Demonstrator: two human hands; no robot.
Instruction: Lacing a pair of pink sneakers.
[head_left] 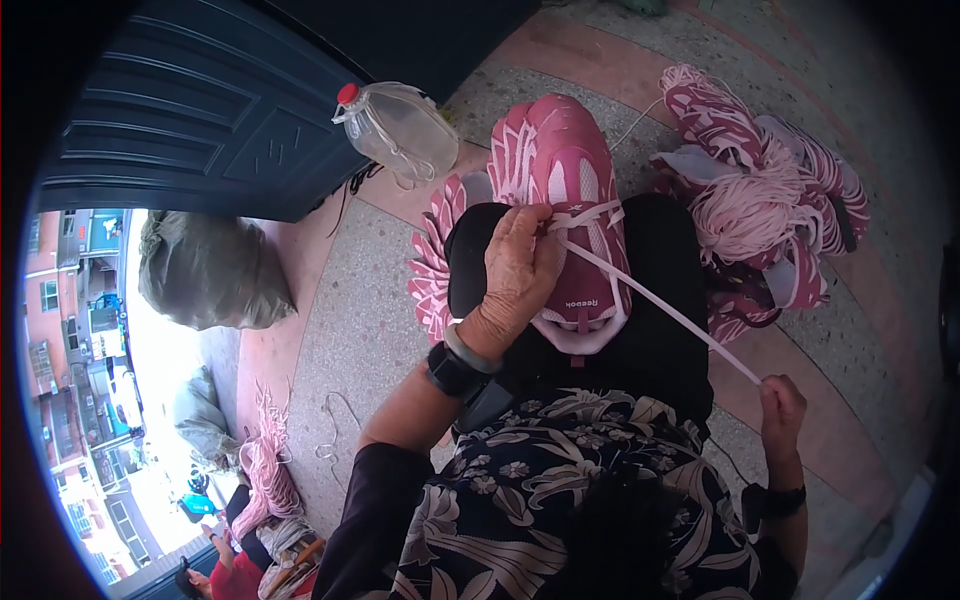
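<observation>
Across my lap lies a pink and maroon shoe upper (583,290), its heel end toward me. My left hand (522,265) is closed at the left side of its lacing, fingertips pinching the edge by the eyelets. A pale pink shoelace (665,305) runs out of the lacing in a tight straight line to the lower right. At its far end my right hand (782,415) is closed in a fist around the lace. More pink shoe uppers (507,150) are stacked fanned out just beyond and to the left of the one on my lap.
Right of my knees, a heap of pink shoe uppers (840,195) lies on the floor with a bundle of pale laces (755,210). A plastic jug (405,125) with a red cap stands near the dark door (200,110). Grey-green sacks (215,270) sit left; a person in red (235,578) is lower left.
</observation>
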